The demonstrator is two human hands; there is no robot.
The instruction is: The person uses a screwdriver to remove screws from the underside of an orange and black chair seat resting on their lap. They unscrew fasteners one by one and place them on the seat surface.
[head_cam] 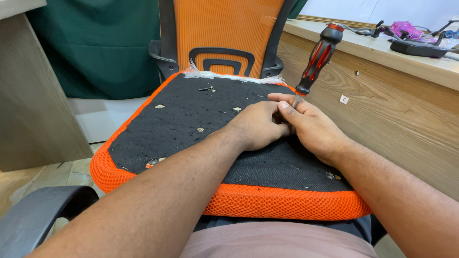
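Black fabric seat underside (191,119): hands pinch, apparently, red-and-black ribbed screwdriver (316,59) shaft

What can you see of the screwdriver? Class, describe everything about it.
The screwdriver has a thick black handle with red grip panels and a red cap. It stands tilted, handle up and leaning right, with its short metal shaft pointing down at the black seat underside. The right hand pinches the shaft; the left hand meets it there.

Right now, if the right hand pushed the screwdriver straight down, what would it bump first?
Probably the black underside of the seat: the right hand holds the screwdriver tip-down there, though fingers hide the tip.
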